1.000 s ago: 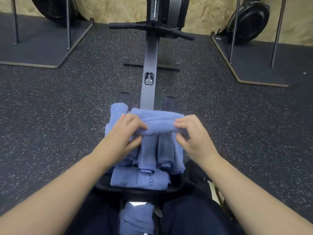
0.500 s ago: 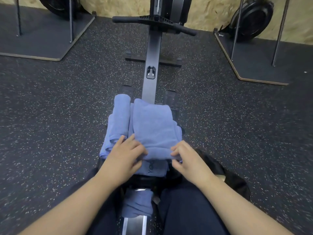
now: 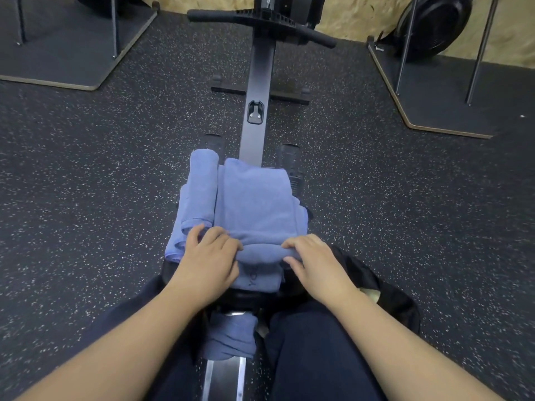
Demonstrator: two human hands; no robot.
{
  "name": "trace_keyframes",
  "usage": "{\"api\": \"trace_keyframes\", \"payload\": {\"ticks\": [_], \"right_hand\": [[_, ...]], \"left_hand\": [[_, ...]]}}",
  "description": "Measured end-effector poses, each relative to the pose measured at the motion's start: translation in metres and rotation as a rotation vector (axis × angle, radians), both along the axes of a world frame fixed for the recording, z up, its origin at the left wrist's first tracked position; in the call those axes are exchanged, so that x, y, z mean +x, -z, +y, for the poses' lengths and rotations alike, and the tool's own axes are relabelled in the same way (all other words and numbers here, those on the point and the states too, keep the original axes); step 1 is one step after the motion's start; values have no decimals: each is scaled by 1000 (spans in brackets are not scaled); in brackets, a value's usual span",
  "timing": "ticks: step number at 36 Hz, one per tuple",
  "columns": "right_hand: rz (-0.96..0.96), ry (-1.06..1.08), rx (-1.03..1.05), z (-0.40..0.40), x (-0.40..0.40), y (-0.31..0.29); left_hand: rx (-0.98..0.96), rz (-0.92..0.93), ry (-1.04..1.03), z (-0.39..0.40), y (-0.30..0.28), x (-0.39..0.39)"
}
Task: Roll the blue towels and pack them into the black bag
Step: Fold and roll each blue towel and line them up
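1. One towel [image 3: 254, 198] in work: lies flat on the pile over the rower seat, near edge turned up into a first short roll [image 3: 260, 251]. Most of its length still flat, stretching away from the person.
2. Left hand [image 3: 208, 256] curls over the left end of the roll, fingers on top, gripping the cloth. Right hand [image 3: 312, 259] does the same at the right end, fingers hooked over the rolled edge.
3. One rolled towel [image 3: 201, 189] sits just beside the flat one, to its left, lengthwise. Looks finished, not yet packed.
4. Under the flat towel, more blue cloth: a folded piece with lettering [image 3: 254, 280] shows below the roll, and edges stick out on the left [image 3: 173, 247]. How many towels are in the pile, cannot tell.
5. Another blue bundle [image 3: 230, 338] rests on the rail between the person's legs, bunched; whether properly rolled, cannot tell.
6. Black bag [image 3: 388, 296] lies on the floor to the person's right, just beside the right thigh, mostly hidden by the forearm. A pale patch shows at its mouth; no towel visible inside from here.
7. Judgement on progress: early to middle. At least one roll done, one barely begun, several unrolled below. Packing seems not started, as far as the view shows.
8. Left to do: finish this roll, roll the rest, move all into the bag.
9. Surroundings: rower [image 3: 257, 82] runs ahead; speckled rubber floor [image 3: 86, 183] all round.
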State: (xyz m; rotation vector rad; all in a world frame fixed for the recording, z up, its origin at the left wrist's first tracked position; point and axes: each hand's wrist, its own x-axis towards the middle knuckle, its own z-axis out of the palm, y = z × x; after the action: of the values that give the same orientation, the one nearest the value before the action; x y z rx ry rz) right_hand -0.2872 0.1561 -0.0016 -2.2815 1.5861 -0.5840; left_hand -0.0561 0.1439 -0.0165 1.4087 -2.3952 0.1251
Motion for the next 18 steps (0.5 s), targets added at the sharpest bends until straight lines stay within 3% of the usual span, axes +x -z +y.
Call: {"api": "trace_keyframes", "payload": {"ticks": [8, 18], "right_hand": [[132, 14, 99, -8, 8, 1], [273, 59, -9, -12, 15, 9]], "left_hand": [[-54, -77, -66, 0, 4, -6], [-101, -138, -88, -2, 5, -11]]}}
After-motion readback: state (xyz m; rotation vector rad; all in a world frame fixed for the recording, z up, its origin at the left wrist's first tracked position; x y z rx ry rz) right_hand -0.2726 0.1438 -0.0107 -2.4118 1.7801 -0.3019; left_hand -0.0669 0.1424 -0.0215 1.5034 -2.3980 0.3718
